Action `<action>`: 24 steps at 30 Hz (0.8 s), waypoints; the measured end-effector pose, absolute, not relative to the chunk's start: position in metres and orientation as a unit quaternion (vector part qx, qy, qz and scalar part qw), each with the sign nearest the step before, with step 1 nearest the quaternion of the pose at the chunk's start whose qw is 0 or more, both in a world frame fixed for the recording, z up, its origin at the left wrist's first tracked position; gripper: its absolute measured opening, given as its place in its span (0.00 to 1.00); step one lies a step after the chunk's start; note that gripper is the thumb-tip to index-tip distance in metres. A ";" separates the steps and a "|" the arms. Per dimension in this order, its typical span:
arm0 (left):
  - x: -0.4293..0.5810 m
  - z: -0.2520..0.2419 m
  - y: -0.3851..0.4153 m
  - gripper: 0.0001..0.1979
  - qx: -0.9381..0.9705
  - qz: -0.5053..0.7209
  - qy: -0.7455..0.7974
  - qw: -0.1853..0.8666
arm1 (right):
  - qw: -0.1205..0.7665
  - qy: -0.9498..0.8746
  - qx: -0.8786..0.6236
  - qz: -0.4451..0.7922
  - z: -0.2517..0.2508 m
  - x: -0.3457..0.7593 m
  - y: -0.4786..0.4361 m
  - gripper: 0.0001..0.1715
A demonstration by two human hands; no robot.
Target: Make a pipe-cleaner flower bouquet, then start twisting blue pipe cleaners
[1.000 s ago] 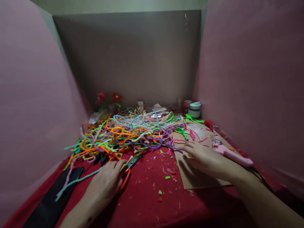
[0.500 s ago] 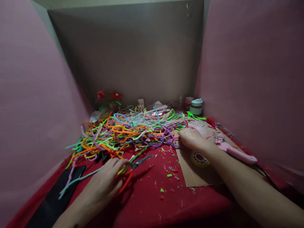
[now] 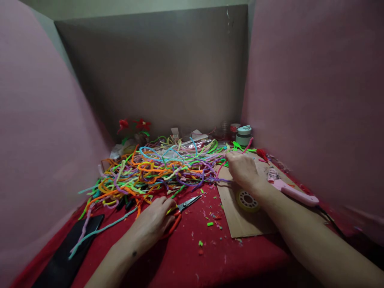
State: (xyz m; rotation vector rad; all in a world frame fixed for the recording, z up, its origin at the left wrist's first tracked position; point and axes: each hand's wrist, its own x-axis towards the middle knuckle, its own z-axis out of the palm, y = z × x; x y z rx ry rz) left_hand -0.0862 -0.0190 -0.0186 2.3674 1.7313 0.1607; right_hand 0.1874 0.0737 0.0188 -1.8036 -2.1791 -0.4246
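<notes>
My left hand (image 3: 159,218) is closed round the handles of the scissors (image 3: 187,204), whose blades point right and away over the red cloth. My right hand (image 3: 242,168) reaches over the far left part of the cardboard, its fingers pressed together on a red-pink pipe cleaner (image 3: 220,170), one end of which seems to stick up beyond the hand. Left of it spreads a tangled heap of coloured pipe cleaners (image 3: 156,166). Under my right forearm, a roll of tape (image 3: 247,200) lies on the cardboard (image 3: 237,224).
A pink glue gun (image 3: 294,194) lies at the right on the cardboard. A black flat object (image 3: 66,256) is at the near left. Small clippings dot the red cloth (image 3: 180,260). Red flowers (image 3: 141,124) and a mint-lidded jar (image 3: 243,136) stand at the back, between pink side walls.
My left hand has moved right with the scissors. My right hand has lifted slightly, and a red-pink end now shows above it. The view has shifted a little.
</notes>
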 end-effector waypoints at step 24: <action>-0.039 -0.001 -0.011 0.09 0.292 0.654 0.413 0.562 | 0.263 -0.902 -0.342 -0.015 -0.020 0.130 0.017 0.11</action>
